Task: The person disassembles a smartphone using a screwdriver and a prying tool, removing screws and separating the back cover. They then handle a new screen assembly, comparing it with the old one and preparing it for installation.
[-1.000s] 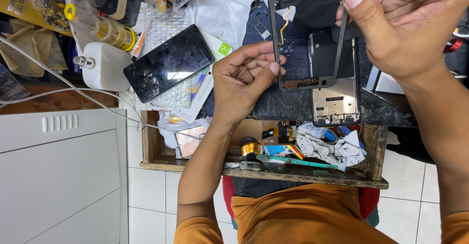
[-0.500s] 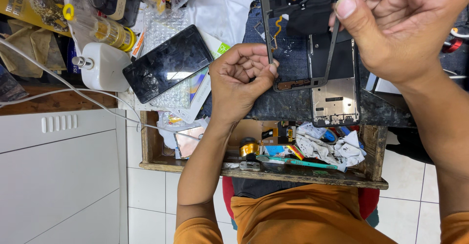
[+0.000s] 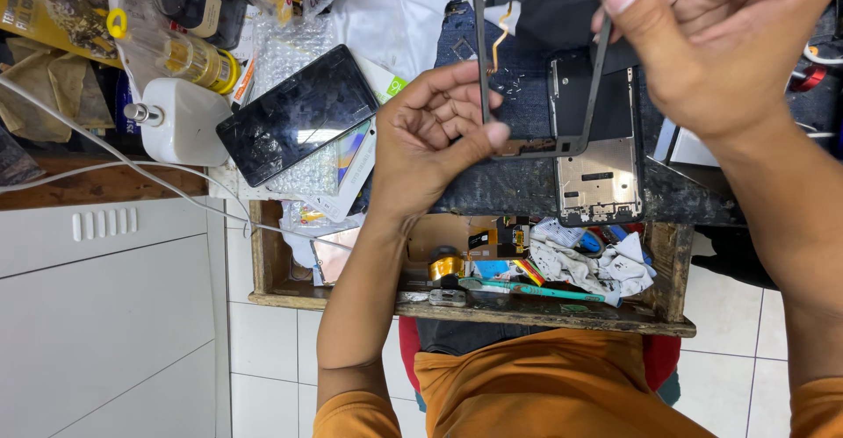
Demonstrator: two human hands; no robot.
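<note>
Both hands [image 3: 439,140] [image 3: 711,43] grip the phone frame [image 3: 540,144]; its top is cut off.

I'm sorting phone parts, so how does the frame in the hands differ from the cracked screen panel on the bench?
The phone frame is an open dark rim, held up by the left hand and right hand. The cracked screen panel is a solid glossy slab lying flat, untouched. Both are dark and rectangular.

Cracked dark phone screen [image 3: 297,115] beside white bottle [image 3: 183,120], teal toothbrush [image 3: 536,290] below
</note>
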